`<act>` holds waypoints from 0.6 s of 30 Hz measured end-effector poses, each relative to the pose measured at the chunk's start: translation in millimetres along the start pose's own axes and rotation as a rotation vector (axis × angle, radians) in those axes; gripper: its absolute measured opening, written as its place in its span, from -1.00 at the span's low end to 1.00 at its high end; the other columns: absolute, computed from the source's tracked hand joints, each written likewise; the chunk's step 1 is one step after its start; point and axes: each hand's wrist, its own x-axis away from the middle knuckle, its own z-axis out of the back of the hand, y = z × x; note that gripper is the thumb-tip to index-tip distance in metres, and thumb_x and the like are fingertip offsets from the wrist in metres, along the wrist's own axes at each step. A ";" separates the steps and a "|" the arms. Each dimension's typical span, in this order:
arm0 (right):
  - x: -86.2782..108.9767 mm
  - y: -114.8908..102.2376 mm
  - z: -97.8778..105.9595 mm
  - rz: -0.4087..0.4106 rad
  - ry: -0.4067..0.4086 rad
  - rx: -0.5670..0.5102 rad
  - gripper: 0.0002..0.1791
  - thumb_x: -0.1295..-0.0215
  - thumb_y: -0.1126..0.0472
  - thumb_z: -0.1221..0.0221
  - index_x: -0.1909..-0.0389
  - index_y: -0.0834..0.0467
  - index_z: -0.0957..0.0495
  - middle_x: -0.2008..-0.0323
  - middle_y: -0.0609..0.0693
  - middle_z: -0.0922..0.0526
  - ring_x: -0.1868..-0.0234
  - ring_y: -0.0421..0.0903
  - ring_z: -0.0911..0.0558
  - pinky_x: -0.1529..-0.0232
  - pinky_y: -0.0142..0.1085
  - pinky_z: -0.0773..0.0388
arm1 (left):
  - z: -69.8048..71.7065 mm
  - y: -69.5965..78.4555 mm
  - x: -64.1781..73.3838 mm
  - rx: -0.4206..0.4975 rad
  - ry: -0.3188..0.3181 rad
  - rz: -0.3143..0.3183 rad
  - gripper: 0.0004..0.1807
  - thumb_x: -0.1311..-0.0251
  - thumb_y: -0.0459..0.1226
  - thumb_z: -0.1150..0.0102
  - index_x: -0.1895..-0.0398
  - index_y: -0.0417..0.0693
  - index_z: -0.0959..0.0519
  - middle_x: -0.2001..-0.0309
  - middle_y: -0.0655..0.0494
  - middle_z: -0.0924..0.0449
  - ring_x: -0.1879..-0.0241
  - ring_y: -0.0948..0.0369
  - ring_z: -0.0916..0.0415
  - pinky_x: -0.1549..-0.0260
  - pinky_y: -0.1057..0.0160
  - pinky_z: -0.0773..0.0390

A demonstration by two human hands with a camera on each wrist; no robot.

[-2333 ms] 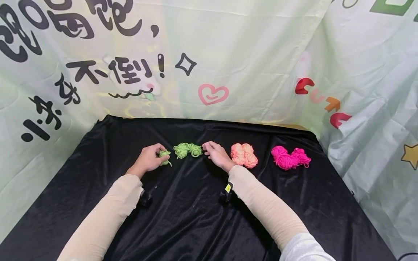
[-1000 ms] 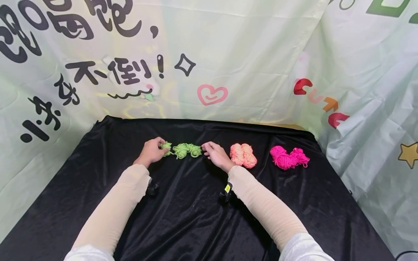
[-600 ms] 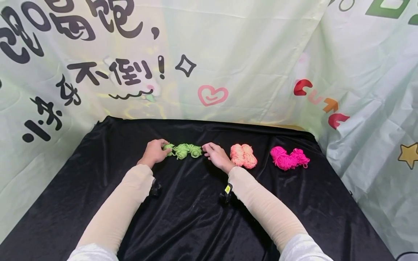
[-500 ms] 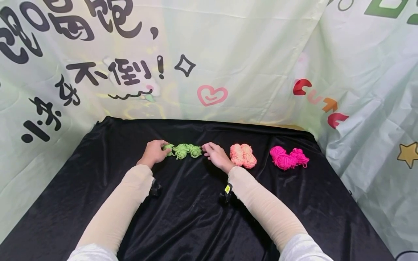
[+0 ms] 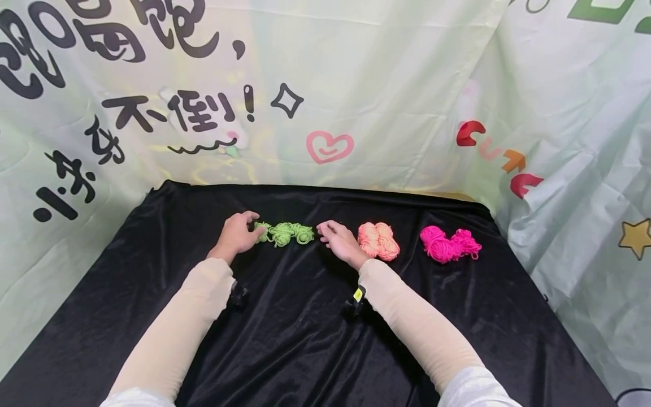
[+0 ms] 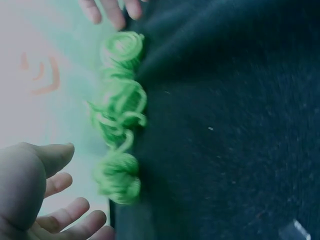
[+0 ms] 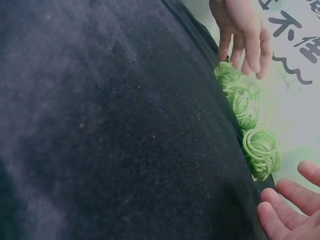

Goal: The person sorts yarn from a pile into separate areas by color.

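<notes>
Three small bundles of green yarn [image 5: 281, 234] lie in a row on the black cloth, their ends close together. At the row's left end, my left hand [image 5: 235, 234] has its fingers spread beside the leftmost bundle [image 6: 118, 177]; a gap shows between hand and yarn in the left wrist view. My right hand [image 5: 339, 242] rests at the other end, fingers relaxed and just apart from the rightmost bundle [image 7: 261, 152]. Neither hand holds anything.
Right of my right hand lies a coral-orange yarn bundle [image 5: 378, 242], with a magenta yarn bundle [image 5: 450, 245] farther right. The black cloth [image 5: 295, 328] covers the table. Printed pale curtains [image 5: 386, 85] stand behind and at both sides.
My left hand moved the leftmost green bundle rightward and away from me against the others, then let go and drew back slightly left. The right hand stayed nearly still.
</notes>
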 end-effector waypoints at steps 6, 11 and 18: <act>9.6 -3.5 9.1 0.016 0.011 -0.008 -0.57 -0.55 0.08 0.12 -0.13 0.33 -0.46 -0.13 0.25 -0.53 -0.09 0.12 -0.57 -0.03 -0.10 -0.51 | 11.6 19.0 14.1 0.004 0.044 -0.084 -0.52 -0.33 -0.18 -0.11 -0.22 -0.28 -0.44 -0.12 -0.30 -0.43 -0.07 -0.16 -0.41 -0.05 -0.12 -0.36; 24.8 -9.0 14.7 0.069 0.032 0.067 -0.62 -0.51 0.12 0.05 -0.12 0.31 -0.48 -0.06 0.23 -0.57 -0.05 0.08 -0.58 -0.05 -0.08 -0.48 | 16.5 31.5 32.9 -0.041 0.086 -0.178 -0.55 -0.34 -0.19 -0.09 -0.21 -0.25 -0.46 -0.15 -0.29 -0.42 -0.13 -0.18 -0.38 -0.09 -0.14 -0.34; 56.6 -17.2 27.9 0.176 0.034 0.146 -0.65 -0.37 0.23 -0.15 -0.09 0.32 -0.48 -0.05 0.23 -0.57 -0.05 0.09 -0.59 -0.11 -0.05 -0.45 | 23.7 39.1 74.9 -0.137 0.165 -0.256 -0.57 -0.35 -0.22 -0.04 -0.20 -0.26 -0.47 -0.16 -0.27 -0.43 -0.14 -0.20 -0.39 -0.07 -0.16 -0.37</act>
